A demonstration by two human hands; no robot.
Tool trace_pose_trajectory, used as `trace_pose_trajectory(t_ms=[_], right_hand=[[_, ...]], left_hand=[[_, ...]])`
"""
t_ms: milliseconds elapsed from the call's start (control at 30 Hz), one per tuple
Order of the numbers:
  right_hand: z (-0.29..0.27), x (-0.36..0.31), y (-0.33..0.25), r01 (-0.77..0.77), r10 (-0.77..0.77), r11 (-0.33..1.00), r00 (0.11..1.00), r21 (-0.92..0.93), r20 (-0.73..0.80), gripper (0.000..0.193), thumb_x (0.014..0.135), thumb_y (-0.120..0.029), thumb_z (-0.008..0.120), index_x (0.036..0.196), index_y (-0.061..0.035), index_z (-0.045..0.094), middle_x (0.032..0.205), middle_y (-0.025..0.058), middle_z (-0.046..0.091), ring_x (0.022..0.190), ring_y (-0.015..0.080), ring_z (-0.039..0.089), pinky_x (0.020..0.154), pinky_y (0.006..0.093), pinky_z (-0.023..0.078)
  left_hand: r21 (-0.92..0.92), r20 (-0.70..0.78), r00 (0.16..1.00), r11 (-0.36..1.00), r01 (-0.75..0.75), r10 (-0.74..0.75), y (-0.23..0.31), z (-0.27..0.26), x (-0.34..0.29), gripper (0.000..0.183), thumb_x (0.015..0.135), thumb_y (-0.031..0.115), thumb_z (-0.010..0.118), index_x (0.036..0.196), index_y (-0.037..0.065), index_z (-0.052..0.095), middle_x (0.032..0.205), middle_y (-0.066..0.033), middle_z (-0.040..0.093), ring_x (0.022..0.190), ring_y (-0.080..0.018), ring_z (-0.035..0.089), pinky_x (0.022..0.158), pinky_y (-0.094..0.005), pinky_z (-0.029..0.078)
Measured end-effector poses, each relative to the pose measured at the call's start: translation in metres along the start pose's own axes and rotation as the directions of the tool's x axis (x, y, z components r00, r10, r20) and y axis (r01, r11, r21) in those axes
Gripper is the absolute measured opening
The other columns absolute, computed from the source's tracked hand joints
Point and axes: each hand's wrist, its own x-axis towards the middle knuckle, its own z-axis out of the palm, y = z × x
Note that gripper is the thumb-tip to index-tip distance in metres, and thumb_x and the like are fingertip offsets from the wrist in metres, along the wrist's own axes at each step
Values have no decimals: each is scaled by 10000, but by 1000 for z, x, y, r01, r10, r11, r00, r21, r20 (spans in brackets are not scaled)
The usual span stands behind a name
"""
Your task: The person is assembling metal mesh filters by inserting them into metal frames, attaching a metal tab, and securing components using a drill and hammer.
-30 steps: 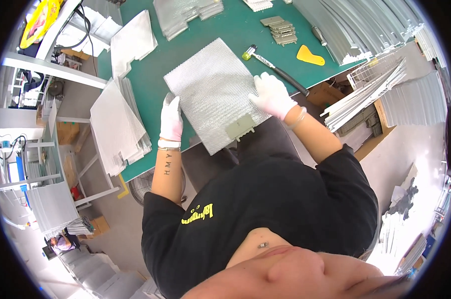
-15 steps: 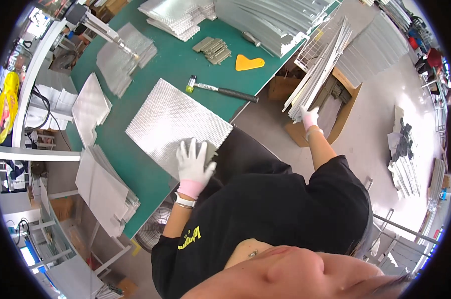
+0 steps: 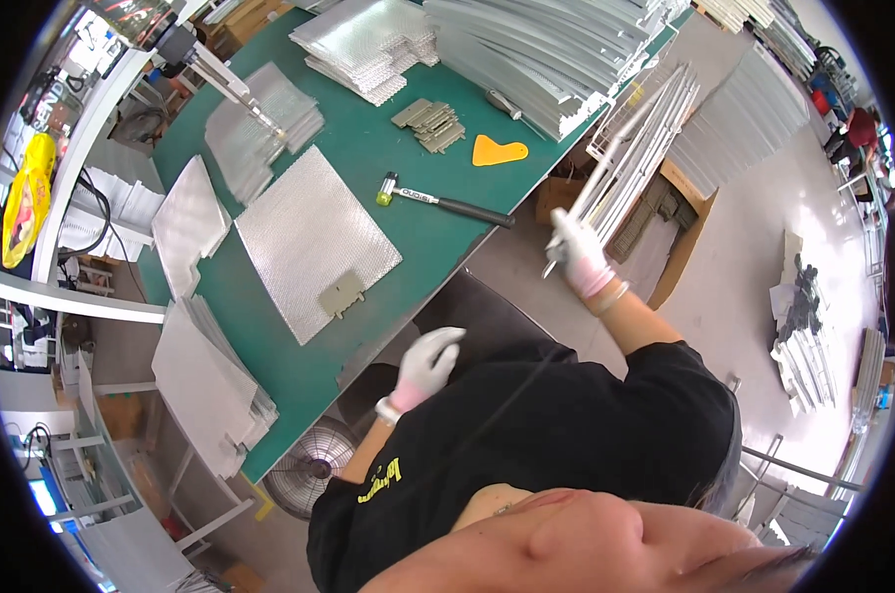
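My right hand (image 3: pixel 580 255), in a white and pink glove, is closed around a long thin white strip (image 3: pixel 601 178) at the side of a bundle of pale strips (image 3: pixel 655 133). My left hand (image 3: pixel 427 368), gloved the same way, hovers off the table's near edge with fingers loosely bent and nothing seen in it. Flat on the green table (image 3: pixel 269 371) lies a silvery textured sheet (image 3: pixel 314 232). A small olive notched plate (image 3: pixel 342 295) rests on its near corner. Beyond the sheet lies a hammer (image 3: pixel 442 203) with a black grip.
A yellow scraper (image 3: pixel 499 151), a screwdriver (image 3: pixel 504 104) and a pile of olive plates (image 3: pixel 430 125) lie farther back. Stacked sheets (image 3: pixel 205 381) line the left side. An open cardboard box (image 3: pixel 689 242) stands beside the strips. A floor fan (image 3: pixel 314 466) is below the table edge.
My left hand has left the textured sheet and drawn back toward my body, exposing the olive plate. The sheet sits farther left. My right hand has moved left, bringing a strip with it.
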Motion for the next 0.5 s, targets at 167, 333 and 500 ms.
trace_pose_trajectory(t_ms=[167, 333, 500], right_hand=[[127, -104, 10, -288, 134, 917, 875, 277, 466, 312, 921, -334, 697, 819, -39, 684, 676, 52, 645, 553, 106, 566, 520, 256, 419], [140, -121, 1, -303, 395, 899, 247, -316, 885, 402, 936, -391, 665, 1023, 2, 653, 736, 73, 656, 735, 136, 654, 707, 273, 518], [111, -80, -32, -757, 301, 638, 418, 145, 857, 525, 906, -456, 650, 1131, 18, 625, 1083, 121, 665, 1006, 234, 640, 923, 381, 521]], left_hand=[[-343, -114, 991, 939, 26, -69, -54, 78, 61, 776, 966, 303, 578, 1545, -33, 185, 1610, -198, 232, 1497, -286, 235, 1199, -405, 245], [61, -219, 753, 779, -624, 621, -17, 26, 100, 488, 1025, 355, 430, 1298, -8, 607, 1391, -180, 566, 1274, -332, 547, 1087, -445, 403], [-651, -528, 847, 668, -361, -57, 15, -63, 28, 326, 1001, 233, 539, 1147, -37, 647, 1224, -186, 665, 1161, -352, 621, 1060, -446, 445]])
